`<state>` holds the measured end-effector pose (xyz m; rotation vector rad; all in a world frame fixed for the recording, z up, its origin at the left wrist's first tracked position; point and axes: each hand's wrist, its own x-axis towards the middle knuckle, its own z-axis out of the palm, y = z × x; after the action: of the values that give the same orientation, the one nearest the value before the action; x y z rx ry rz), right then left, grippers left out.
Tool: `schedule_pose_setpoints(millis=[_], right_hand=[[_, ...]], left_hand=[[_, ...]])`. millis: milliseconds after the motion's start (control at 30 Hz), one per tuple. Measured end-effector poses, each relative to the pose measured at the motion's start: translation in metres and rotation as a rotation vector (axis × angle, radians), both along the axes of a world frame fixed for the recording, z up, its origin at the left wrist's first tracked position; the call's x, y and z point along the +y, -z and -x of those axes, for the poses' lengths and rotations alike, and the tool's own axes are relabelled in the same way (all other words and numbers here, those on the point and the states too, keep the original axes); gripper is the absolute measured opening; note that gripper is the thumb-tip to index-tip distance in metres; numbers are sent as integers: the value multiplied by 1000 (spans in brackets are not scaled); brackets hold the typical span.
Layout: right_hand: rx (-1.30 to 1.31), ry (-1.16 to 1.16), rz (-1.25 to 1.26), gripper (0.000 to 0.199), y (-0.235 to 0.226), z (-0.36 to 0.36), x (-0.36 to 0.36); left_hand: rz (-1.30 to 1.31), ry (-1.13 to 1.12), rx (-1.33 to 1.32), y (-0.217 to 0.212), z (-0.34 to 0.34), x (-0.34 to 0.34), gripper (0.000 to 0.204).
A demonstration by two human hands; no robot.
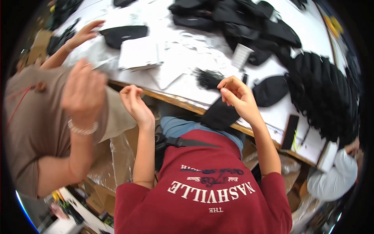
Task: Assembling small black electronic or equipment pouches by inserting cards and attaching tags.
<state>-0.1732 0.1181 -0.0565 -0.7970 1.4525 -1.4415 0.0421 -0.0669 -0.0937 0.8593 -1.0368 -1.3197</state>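
Note:
My left hand point(136, 104) is raised off the table's front edge, its fingers bent together in a pinch; anything between them is too small to make out. Over the table edge, my right hand point(239, 96) has its thumb and fingers closed together. Its fingertips are right beside a bundle of thin black cords point(208, 79), and whether they grip a cord cannot be seen. A black fabric pouch point(220, 114) lies below the right hand, reaching over the edge toward my lap. Another black pouch point(270, 90) rests to its right.
A co-worker's blurred hand point(83, 91) is close on my left. White cards point(140, 52) are stacked near a black pouch point(124, 35). Black bags point(241, 27) heap at the back; a row of black bags point(323, 93) and a black phone-like slab point(290, 132) are at right.

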Motion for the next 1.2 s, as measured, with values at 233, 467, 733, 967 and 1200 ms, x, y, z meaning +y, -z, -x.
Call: schedule_pose_setpoints(millis=[233,467,733,967,1200], right_hand=[[500,543,-352,20,41,18,71],[638,434,-510,35,32,7,83],[194,433,-229,33,6,-11,117],[327,455,19,34,-10,-30,118],[479,423,206,28,-13,-38,115]], left_hand=[[419,1048,-890,6,80,66,24],[530,1158,-974,-1,84,100,22],[530,1062,-764,-26,59,114,21],[918,886,-685,-39,54,98,37],[1118,712,-645,-55,48,94,37]])
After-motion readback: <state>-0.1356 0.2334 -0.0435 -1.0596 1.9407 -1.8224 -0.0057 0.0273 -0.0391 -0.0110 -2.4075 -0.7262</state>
